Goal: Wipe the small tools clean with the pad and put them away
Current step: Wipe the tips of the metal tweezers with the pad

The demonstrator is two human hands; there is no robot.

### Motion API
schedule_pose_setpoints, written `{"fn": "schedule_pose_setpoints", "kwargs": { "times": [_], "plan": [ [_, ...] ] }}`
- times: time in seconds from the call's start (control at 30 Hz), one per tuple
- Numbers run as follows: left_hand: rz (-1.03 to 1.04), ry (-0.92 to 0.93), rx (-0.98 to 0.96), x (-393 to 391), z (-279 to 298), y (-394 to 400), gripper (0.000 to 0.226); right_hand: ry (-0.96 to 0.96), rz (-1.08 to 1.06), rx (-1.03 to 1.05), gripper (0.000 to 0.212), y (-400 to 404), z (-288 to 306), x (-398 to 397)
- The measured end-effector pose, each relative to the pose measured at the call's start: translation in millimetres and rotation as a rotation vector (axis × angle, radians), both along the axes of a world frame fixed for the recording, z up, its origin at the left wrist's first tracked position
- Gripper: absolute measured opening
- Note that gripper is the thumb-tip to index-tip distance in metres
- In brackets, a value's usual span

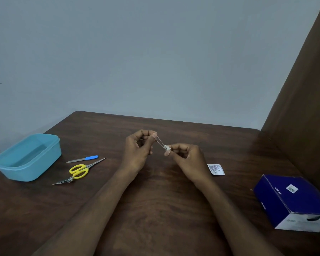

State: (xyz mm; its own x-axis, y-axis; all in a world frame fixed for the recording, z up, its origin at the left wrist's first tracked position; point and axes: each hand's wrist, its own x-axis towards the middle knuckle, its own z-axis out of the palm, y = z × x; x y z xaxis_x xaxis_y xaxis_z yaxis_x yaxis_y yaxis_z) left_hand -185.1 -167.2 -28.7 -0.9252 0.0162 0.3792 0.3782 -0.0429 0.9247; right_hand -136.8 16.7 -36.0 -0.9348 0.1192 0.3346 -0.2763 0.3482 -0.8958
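Head view: person mid-wipe, both hands raised a little over the wooden table point(155, 209). Left hand point(137, 150) pinches one end of a thin metal tool point(160, 142), prob tweezers, btwn thumb and fingers; other fingers curled in. Right hand point(185, 157) pinches a small white pad point(167, 148) around the tool's other end, thumb and forefinger closed on it. Tool slants down from left hand to right.

Left side of table: blue tub point(0, 166), open, no lid; inside looks bare as far as visible, so prob nothing put away yet. Just right of tub, lying on the wood: nail file w/ blue handle point(82, 159), yellow-handled scissors point(81, 170), and a metal clipper-type tool point(64, 180) touching the scissors' handle end. Can't tell if any of these were wiped.

Right side: torn white sachet point(216, 169) near right wrist, prob the pad's wrapper. Dark blue box point(292, 202) at table's right edge, well apart from hands.

Progress est: early. One tool in hand being wiped; three others on table; all four left to go in tub, assuming tub is the storage spot.
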Motion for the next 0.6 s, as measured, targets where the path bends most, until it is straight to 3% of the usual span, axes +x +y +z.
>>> {"fn": "schedule_pose_setpoints", "kwargs": {
  "times": [0.17,0.37,0.6],
  "plan": [
    [0.002,0.005,-0.027,-2.0,-0.4,-2.6,0.004,-0.099,0.107,-0.132,0.011,4.6,4.2,3.9],
    [-0.077,0.080,-0.149,3.6,-1.1,-1.9,0.005,-0.082,0.156,-0.181,0.005,0.2,7.3,5.5],
    [0.014,0.053,-0.093,-2.5,-0.1,-4.2,0.003,-0.061,0.171,-0.075,0.008,0.2,7.0,7.9]
  ]
}}
